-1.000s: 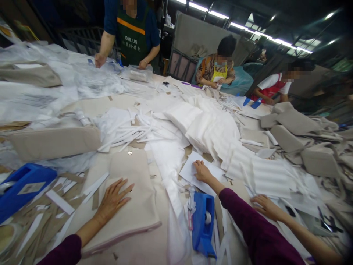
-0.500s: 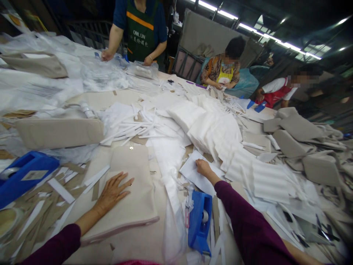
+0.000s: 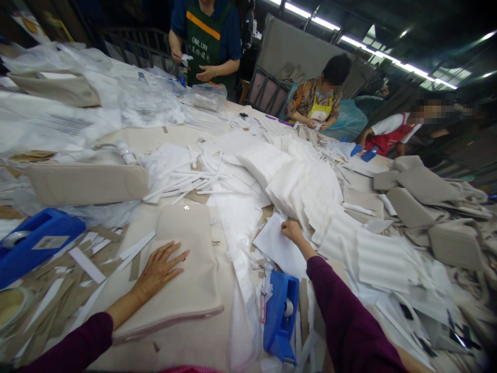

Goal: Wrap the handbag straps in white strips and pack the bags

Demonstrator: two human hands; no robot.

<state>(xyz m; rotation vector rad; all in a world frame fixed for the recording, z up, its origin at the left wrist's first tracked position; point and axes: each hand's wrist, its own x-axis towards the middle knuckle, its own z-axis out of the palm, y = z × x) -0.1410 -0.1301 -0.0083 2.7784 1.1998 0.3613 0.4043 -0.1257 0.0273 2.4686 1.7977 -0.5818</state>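
My left hand [image 3: 161, 267] lies flat with its fingers spread on a beige bag [image 3: 194, 259]. The bag rests on its side and has a small metal clasp [image 3: 187, 207] near its far edge. Over to the right, my right hand [image 3: 294, 231] has its fingers pinched at the edge of white paper sheets [image 3: 274, 242]; how many sheets it grips I cannot tell. A blue tape dispenser [image 3: 279, 311] stands just below those sheets, beside the right forearm.
Overlapping white foam sheets [image 3: 310, 191] spread beyond my right hand. White strips [image 3: 194, 178] lie behind the bag. A second blue tape dispenser [image 3: 39, 243] and another beige bag [image 3: 89, 185] are at left. Beige pieces [image 3: 427, 191] pile at right. Several people work across the table.
My right hand has shifted slightly right along the paper, while my left hand stays on the bag. Across the table, the person in the green apron has raised a hand holding something white.
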